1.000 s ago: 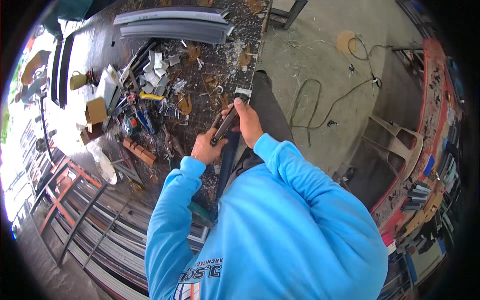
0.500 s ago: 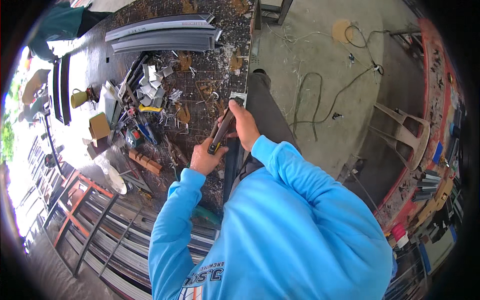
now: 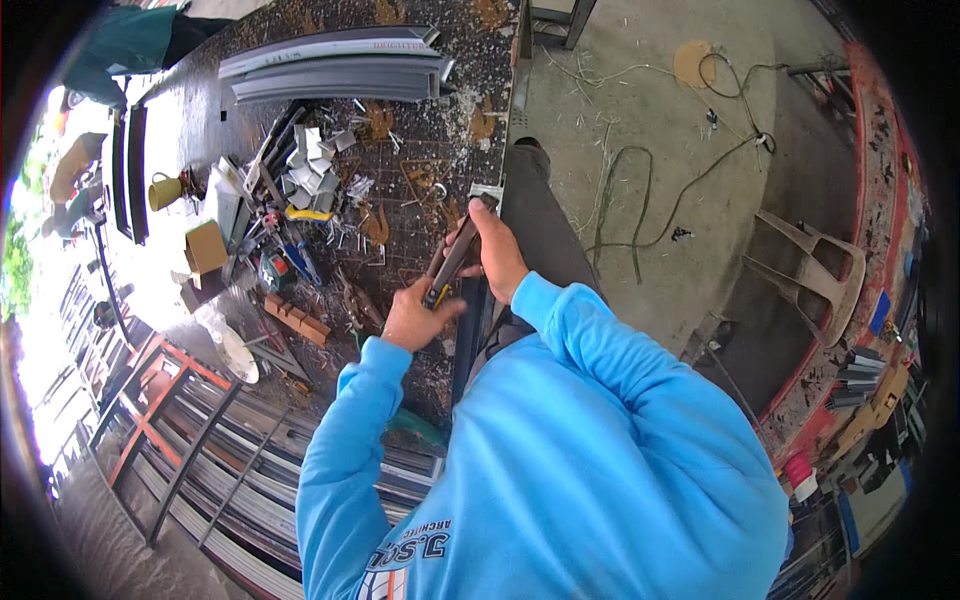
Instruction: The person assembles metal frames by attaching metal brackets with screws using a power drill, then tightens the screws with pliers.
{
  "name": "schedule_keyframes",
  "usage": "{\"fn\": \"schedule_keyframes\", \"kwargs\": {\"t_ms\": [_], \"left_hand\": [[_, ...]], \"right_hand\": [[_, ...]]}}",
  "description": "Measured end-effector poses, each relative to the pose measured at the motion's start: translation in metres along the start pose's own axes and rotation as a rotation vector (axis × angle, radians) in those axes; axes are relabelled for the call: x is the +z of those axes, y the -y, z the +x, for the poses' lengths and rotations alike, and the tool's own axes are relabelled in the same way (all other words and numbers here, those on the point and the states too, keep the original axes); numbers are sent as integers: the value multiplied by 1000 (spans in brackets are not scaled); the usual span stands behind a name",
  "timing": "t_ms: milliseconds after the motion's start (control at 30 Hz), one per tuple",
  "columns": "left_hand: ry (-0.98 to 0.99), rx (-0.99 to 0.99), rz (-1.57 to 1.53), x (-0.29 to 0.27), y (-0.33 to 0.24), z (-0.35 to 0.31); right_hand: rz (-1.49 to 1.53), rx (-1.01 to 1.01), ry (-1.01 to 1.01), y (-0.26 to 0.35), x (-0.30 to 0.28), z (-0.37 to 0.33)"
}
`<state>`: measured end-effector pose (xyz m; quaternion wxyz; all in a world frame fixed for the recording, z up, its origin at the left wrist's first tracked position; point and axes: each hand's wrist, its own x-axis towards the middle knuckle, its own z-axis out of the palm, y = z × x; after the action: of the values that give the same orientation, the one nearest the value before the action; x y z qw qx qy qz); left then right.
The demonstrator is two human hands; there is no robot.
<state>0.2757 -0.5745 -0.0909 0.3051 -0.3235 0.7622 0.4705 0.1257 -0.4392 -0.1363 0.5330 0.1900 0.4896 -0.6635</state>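
Both my hands are on a long, dark, narrow tool [image 3: 457,250] at the table's right edge. It seems to have two arms lying side by side, and its exact kind is unclear. My right hand [image 3: 499,255] is wrapped round its upper part, thumb near the far end. Around the lower end, where a black and yellow bit shows, my left hand [image 3: 418,315] is closed with the thumb stretched across. Its far end meets a small pale metal piece [image 3: 487,190] at the table edge. Fingers partly hide the tool.
Grey metal profiles [image 3: 340,75] lie across the far end of the dark worktable [image 3: 420,130]. Left of my hands are cut metal pieces [image 3: 315,170], a yellow-handled tool [image 3: 308,214] and a wooden block [image 3: 297,319]. A cable [image 3: 650,210] and an overturned chair [image 3: 830,275] are on the floor at right.
The whole view has shifted slightly, so the table sits a little farther right. Both hands keep their hold, and the tool's two arms look slightly closer together.
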Motion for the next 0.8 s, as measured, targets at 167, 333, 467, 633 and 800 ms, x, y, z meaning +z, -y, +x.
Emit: {"fn": "schedule_keyframes", "kwargs": {"t_ms": [167, 333, 467, 633, 800], "left_hand": [[-78, 139, 398, -37, -40, -16], [17, 94, 84, -70, -63, -46], [-41, 221, 189, -27, -17, -15], [-87, 29, 103, 2, 3, 8], [-62, 114, 471, -36, -63, -27]], "right_hand": [[80, -44, 23, -11, 0, 4], [52, 23, -34, -11, 3, 5], [60, 24, -24, 1, 3, 2], [0, -5, -38, 3, 6, -3], [92, 40, -57, -4, 8, 3]]}}
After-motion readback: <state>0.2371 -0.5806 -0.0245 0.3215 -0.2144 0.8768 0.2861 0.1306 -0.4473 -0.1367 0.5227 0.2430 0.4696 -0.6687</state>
